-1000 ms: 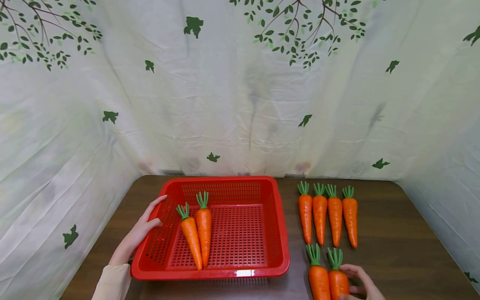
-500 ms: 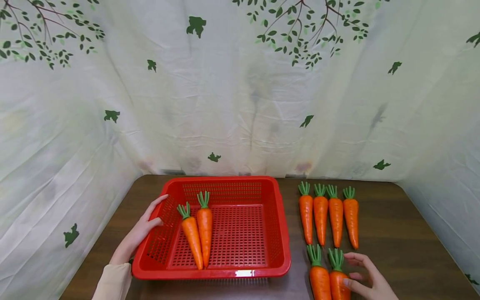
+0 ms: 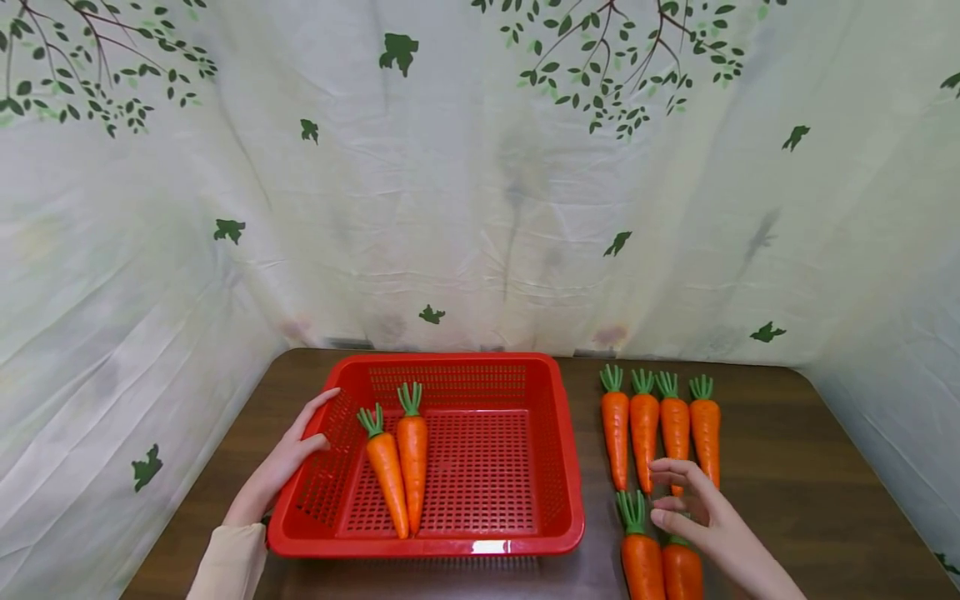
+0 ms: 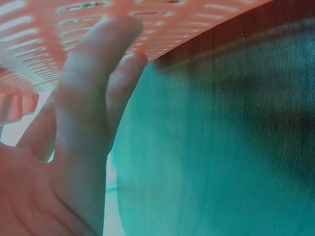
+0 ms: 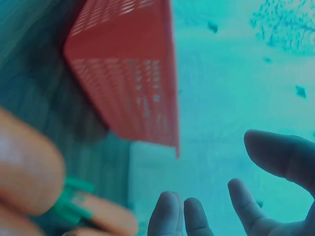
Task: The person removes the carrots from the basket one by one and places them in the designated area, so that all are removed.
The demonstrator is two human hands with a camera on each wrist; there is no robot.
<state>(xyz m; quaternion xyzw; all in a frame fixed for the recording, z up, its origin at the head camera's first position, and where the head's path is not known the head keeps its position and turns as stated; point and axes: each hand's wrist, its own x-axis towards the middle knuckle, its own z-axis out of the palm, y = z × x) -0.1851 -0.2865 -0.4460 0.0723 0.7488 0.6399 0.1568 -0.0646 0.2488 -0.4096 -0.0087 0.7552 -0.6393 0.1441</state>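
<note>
My left hand (image 3: 288, 454) holds the left rim of a red plastic basket (image 3: 517, 546), thumb and a fingertip over the edge. In the left wrist view, its other fingers (image 4: 83, 93) lie against the slotted outer wall. Two carrots with green tops lie in the basket, the nearer one (image 3: 386, 475) leaning on the other (image 3: 412, 467). My right hand (image 3: 708, 517) hovers with fingers parted and nothing between them. It overlaps the top of the front right carrot (image 3: 682, 575) and the tips of the back row. Left of it lies another front carrot (image 3: 641, 567).
Several carrots (image 3: 615, 433) form a back row on the brown table (image 3: 802, 467), right of the basket. A pale curtain (image 3: 465, 208) printed with leaves and birds hangs behind and at both sides of the table.
My right hand has come off the front right carrot and moved up toward the back row, its fingers parted. The left hand, basket and carrots have stayed put; the view shifts slightly.
</note>
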